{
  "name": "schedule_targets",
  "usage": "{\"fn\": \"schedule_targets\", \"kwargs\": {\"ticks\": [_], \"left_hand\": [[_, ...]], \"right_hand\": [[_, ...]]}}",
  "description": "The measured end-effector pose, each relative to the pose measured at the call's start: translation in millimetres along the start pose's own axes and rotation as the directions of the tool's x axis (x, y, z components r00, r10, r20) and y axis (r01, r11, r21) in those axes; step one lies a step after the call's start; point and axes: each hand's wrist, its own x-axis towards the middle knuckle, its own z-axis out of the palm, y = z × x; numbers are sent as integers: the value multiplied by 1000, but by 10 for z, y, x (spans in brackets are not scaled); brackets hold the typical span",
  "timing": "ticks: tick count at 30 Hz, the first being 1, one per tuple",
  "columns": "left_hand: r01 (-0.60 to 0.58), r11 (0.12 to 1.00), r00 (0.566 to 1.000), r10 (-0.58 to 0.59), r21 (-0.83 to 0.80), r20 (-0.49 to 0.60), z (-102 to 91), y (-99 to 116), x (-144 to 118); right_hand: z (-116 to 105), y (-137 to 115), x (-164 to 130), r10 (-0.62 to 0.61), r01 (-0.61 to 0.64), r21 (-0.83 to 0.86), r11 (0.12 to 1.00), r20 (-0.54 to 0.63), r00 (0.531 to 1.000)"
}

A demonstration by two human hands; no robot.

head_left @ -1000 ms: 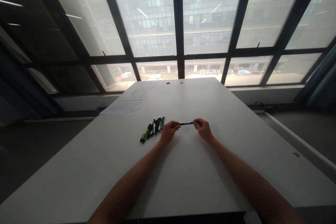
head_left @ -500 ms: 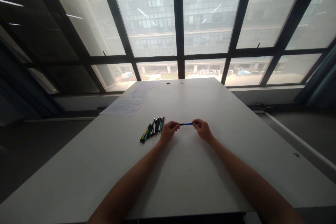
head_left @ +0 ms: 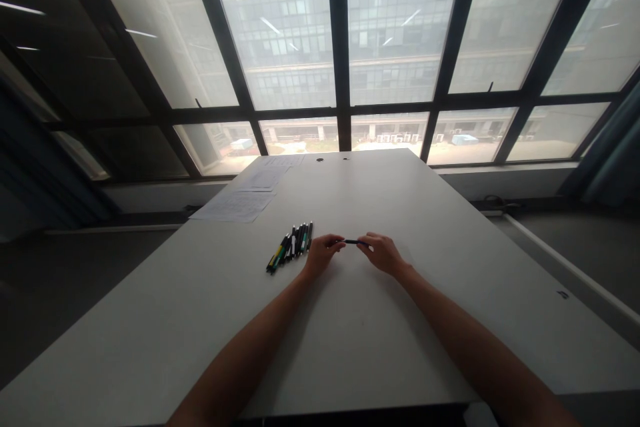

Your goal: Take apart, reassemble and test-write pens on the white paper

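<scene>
Between my two hands a slim dark pen (head_left: 351, 241) lies sideways, just above the white table. My left hand (head_left: 323, 254) pinches its left end, and my right hand (head_left: 382, 252) is closed on its right end. Only the short middle stretch of the pen shows; both ends are covered by fingers. Just left of my left hand lies a group of several pens (head_left: 290, 247), side by side and slanted, mostly black with some yellow, green and white parts.
Printed paper sheets (head_left: 235, 205) lie along the table's far left edge. A small dark item (head_left: 563, 295) rests near the right edge of the white table (head_left: 350, 333). Two small dark round spots are at the far end. Large windows (head_left: 390, 33) stand beyond.
My right hand has moved slightly left and down, closer to my left hand. Less of the pen shows, and its blue part is no longer plainly visible.
</scene>
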Motion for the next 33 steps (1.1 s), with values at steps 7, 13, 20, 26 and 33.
{"fn": "schedule_targets", "kwargs": {"ticks": [7, 13, 20, 26, 33], "left_hand": [[-37, 998, 999, 35, 55, 20, -10, 65, -17], [-83, 992, 995, 78, 93, 60, -27, -13, 3], [-85, 992, 996, 86, 96, -2, -23, -5, 14], [-59, 995, 994, 65, 81, -82, -25, 30, 20], [-47, 995, 991, 57, 85, -119, -25, 36, 23]], "right_hand": [[23, 15, -5, 18, -17, 50, 999, -7, 1000], [43, 82, 0, -1, 1, 45, 999, -8, 1000], [18, 210, 26, 44, -40, 77, 996, -55, 998], [-94, 467, 47, 67, -59, 107, 992, -71, 995], [-127, 975, -21, 271, -263, 69, 962, -184, 945]]}}
